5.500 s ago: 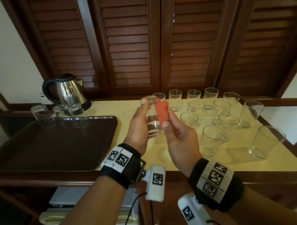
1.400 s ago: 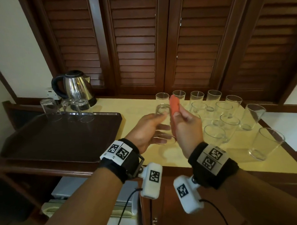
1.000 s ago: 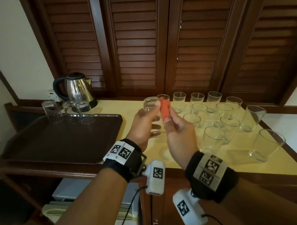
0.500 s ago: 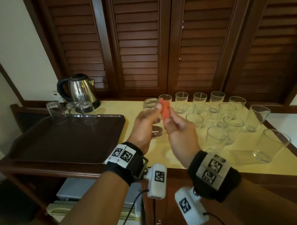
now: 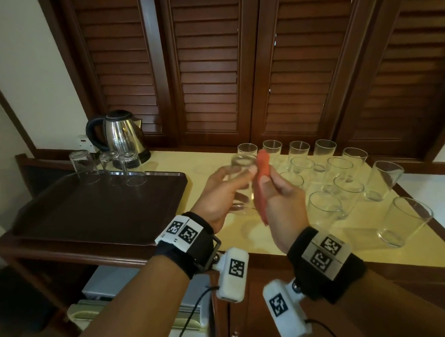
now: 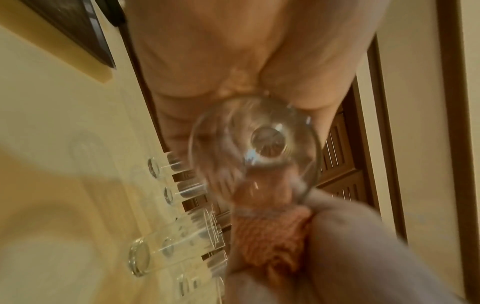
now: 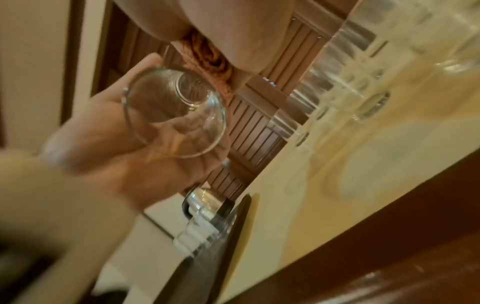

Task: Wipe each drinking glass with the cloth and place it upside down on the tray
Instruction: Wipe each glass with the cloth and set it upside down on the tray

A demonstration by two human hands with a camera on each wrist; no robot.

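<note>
Holding the glass (image 5: 240,185) mouth-down in my left hand (image 5: 219,196), fingers wrapped round the wall so the base points up. That way it's already flipped for setting down. My right hand (image 5: 281,204) has the cloth (image 5: 261,182) pinched between thumb and fingers, pressed flat against the glass's outside at about 3 o'clock of it. The wrist views are blurry, but you can see straight up into the open mouth, with the cloth sitting just beside the rim.

Looks to me like the outside wipe is about done, so next is carrying it over to the tray (image 5: 96,227) at 9 o'clock. Three upside-down glasses (image 5: 106,167) line the tray's far edge by the kettle (image 5: 120,134), so I'd park this one beside them to keep rows tidy. The unwiped glasses (image 5: 344,178) stand mouth-up at 2 o'clock on the counter (image 5: 278,239), well apart from the tray so clean and dirty don't mix.
</note>
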